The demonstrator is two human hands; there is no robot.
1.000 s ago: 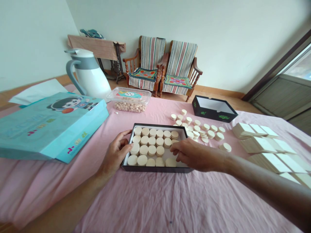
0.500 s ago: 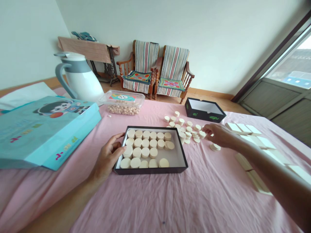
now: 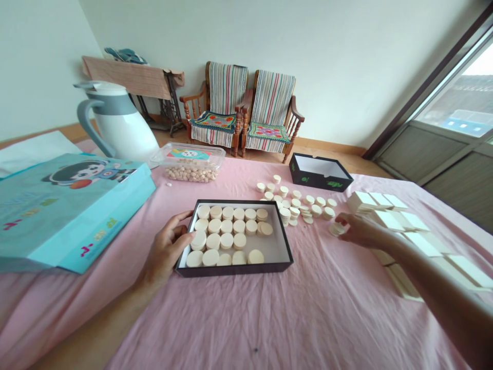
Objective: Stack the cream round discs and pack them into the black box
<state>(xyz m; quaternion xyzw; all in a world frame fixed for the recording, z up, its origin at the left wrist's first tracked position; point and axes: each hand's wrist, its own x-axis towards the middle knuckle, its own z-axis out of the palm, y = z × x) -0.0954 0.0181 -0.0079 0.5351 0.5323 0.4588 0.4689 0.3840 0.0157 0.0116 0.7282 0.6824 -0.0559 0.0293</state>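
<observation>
A shallow black box (image 3: 283,246) sits on the pink tablecloth and holds several pale round wooden discs (image 3: 226,227) in rows. My left hand (image 3: 166,251) rests against the box's left rim, its fingers curled over the edge and touching a disc. My right hand (image 3: 360,231) is out to the right of the box, its fingers closed around a small stack of discs (image 3: 336,229) lying on the cloth. More loose discs (image 3: 296,203) lie scattered between the box and my right hand.
A black box lid (image 3: 319,173) lies at the back. Pale rectangular blocks (image 3: 389,218) are stacked at the right. A turquoise gift bag (image 3: 69,205), a white jug (image 3: 115,123) and a clear tub of small balls (image 3: 188,163) stand at the left. Two striped chairs (image 3: 246,108) are behind.
My right hand left the inside of the box, swung right over the loose discs and came down on a small stack. My left hand stayed on the box's rim.
</observation>
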